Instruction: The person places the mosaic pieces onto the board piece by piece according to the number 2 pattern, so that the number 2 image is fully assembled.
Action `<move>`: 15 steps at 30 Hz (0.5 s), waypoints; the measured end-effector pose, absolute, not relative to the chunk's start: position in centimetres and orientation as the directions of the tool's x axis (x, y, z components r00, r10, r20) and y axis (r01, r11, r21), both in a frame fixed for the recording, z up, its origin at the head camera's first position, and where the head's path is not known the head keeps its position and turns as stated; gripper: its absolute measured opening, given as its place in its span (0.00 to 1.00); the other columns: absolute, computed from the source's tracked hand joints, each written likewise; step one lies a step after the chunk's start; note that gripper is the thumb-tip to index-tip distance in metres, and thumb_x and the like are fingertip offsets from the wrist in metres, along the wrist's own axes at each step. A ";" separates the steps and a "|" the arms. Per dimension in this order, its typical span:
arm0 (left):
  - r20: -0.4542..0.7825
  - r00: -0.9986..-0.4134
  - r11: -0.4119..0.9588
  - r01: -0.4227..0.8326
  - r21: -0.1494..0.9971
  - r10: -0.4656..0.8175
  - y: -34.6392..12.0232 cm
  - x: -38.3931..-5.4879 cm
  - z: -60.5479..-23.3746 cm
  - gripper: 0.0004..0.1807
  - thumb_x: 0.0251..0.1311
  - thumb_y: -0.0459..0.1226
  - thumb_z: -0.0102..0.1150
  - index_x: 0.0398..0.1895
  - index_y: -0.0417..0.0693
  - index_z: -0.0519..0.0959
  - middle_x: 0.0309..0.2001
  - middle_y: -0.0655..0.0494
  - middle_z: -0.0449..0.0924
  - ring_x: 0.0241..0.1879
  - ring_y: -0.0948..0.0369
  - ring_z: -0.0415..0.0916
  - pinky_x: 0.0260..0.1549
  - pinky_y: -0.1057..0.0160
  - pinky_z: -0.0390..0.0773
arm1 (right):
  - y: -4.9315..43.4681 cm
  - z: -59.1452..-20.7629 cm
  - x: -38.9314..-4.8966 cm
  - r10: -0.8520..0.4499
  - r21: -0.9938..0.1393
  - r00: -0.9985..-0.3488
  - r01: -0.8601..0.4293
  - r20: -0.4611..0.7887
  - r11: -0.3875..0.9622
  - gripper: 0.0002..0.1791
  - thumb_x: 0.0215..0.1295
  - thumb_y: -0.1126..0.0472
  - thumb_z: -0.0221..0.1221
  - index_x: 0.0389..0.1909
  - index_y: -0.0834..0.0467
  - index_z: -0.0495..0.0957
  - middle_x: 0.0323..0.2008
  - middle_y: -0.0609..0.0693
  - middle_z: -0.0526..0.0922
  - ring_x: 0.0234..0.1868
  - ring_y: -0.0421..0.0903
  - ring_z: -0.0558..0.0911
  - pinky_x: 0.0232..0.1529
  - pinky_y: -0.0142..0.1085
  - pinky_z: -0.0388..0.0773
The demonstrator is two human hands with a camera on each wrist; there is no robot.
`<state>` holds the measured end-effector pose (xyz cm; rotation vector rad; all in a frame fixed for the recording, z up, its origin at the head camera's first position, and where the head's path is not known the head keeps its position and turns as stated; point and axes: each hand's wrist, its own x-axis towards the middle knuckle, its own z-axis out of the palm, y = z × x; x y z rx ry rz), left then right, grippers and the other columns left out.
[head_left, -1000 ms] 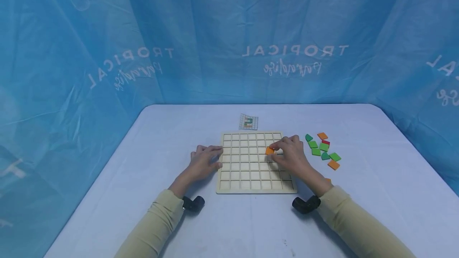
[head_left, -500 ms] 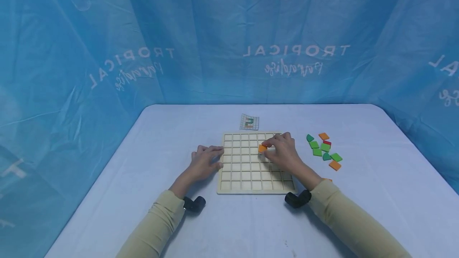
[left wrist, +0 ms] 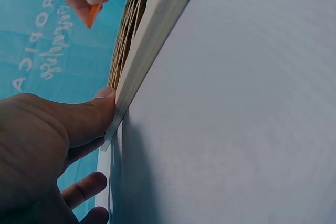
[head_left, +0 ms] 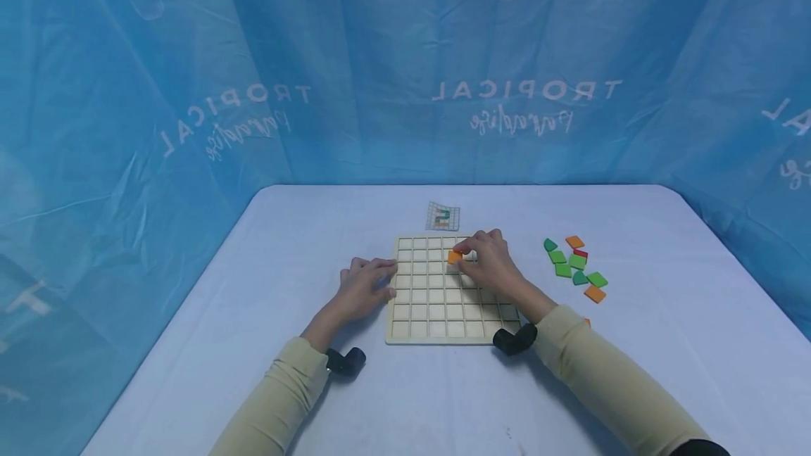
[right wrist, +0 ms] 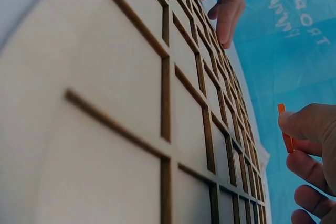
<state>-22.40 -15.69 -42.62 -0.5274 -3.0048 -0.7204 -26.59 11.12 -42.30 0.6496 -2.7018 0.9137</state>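
Note:
In the head view, a pale wooden grid board [head_left: 419, 312] lies flat on the table, its cells divided by thin raised strips. Over its upper middle, my right hand [head_left: 491, 263] pinches a small orange square tile [head_left: 454, 257] between thumb and fingers. The right wrist view shows the orange tile [right wrist: 286, 129] edge-on, held apart from the board. Along the board's left edge rests my left hand [head_left: 361, 290], fingers fairly straight. Its thumb [left wrist: 94, 111] touches the board's side in the left wrist view, while other fingers extend free.
Loose green, orange and red tiles [head_left: 576, 261] lie right of the board. Another orange tile [head_left: 587, 322] is partly hidden by the right forearm. A small card [head_left: 442, 217] with a grid pattern lies beyond the board. Blue printed cloth [head_left: 405, 125] hangs behind the white table [head_left: 304, 231].
My right hand has moved left and slightly away from me over the board, carrying the orange tile. My left hand has stayed at the board's left edge.

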 end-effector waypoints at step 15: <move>0.095 -0.941 0.834 0.333 0.439 0.325 -15.7 -22.4 -42.7 0.27 0.61 0.42 0.63 0.64 0.45 0.73 0.65 0.57 0.69 0.56 0.52 0.61 0.46 0.51 0.58 | 9.5 -41.8 -28.2 -0.378 -0.520 -0.887 -0.461 0.264 0.719 0.12 0.62 0.61 0.62 0.45 0.57 0.84 0.38 0.52 0.79 0.43 0.54 0.67 0.46 0.48 0.62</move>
